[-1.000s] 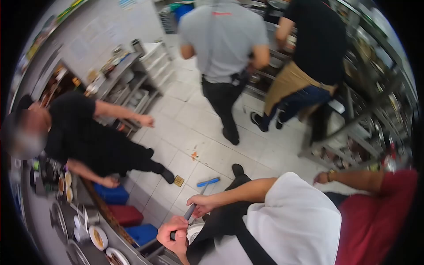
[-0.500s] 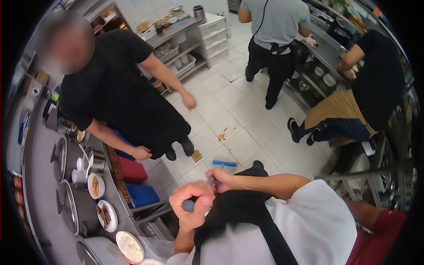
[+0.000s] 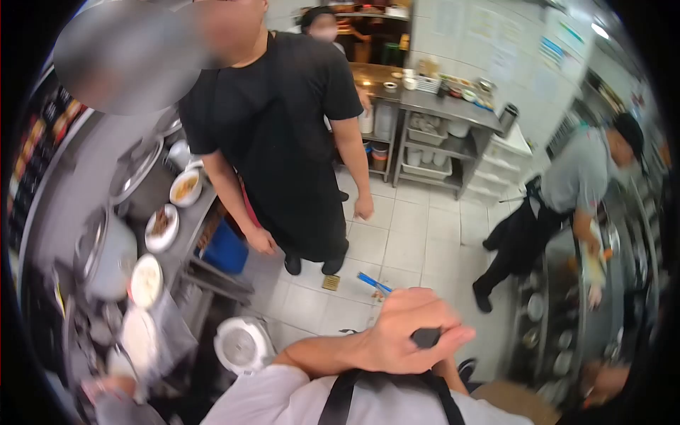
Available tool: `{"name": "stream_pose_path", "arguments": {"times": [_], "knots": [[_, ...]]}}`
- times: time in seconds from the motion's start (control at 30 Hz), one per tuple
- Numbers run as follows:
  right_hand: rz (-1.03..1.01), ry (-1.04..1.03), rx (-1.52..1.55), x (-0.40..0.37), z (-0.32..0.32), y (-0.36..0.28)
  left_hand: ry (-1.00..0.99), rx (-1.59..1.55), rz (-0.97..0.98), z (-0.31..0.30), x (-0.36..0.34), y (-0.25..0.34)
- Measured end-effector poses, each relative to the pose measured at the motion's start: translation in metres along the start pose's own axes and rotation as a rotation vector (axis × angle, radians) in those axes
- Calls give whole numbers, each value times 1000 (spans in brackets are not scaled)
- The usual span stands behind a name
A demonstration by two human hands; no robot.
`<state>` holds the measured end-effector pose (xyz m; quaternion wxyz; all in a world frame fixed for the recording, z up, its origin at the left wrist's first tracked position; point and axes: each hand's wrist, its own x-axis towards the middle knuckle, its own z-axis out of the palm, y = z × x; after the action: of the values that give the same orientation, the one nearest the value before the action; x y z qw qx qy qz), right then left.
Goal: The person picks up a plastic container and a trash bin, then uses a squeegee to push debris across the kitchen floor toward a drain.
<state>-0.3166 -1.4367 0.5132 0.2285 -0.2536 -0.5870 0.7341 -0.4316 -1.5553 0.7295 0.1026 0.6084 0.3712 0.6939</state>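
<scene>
My left hand (image 3: 418,331) is closed around the dark end of a handle (image 3: 426,338), low in the middle of the view. Only part of my right forearm (image 3: 450,374) shows; my right hand is hidden behind the left one. Beyond my hands, a blue floor squeegee head (image 3: 373,282) lies tilted on the white tiles (image 3: 406,243). Small orange scraps (image 3: 377,298) are on the floor beside it, partly hidden by my left hand.
A person in black (image 3: 283,134) stands ahead on the left. The left counter holds pots and plates of food (image 3: 161,228). A white round-topped container (image 3: 243,345) stands on the floor nearby. A person in grey (image 3: 577,173) works at the right counter; another person is behind.
The view has turned right and up. My left hand has moved right and now covers my right hand. The squeegee head has changed angle and sits nearer the orange scraps.
</scene>
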Motion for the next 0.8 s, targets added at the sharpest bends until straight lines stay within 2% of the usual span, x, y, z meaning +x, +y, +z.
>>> {"name": "stream_pose_path", "arguments": {"times": [0.1,0.2,0.23,0.33,0.47,0.5,0.57,0.63,0.67,0.77,0.8], "knots": [[-178,70,-56,37,-91,-25,132,98,-30,60,53,-44],[-389,255,-38,62,-164,-32,187,151,35,92,103,-73],[-231,149,63,65,-181,-55,218,140,5,101,116,-81],[-206,126,47,93,-201,-123,291,146,-45,125,151,-101],[-482,178,129,127,-233,-184,277,41,-35,164,191,-131],[-653,254,-57,129,-249,-196,278,3,-54,175,201,-133],[-590,245,227,115,-250,-240,228,14,-102,191,215,-146],[-837,149,324,108,-263,-260,112,103,-160,202,229,-167],[-1001,31,258,109,-275,-268,91,73,-232,209,233,-181],[-1157,295,-27,119,-279,-277,53,89,-382,233,221,-258],[-1130,378,-151,129,-282,-272,58,102,-430,239,203,-300]]}}
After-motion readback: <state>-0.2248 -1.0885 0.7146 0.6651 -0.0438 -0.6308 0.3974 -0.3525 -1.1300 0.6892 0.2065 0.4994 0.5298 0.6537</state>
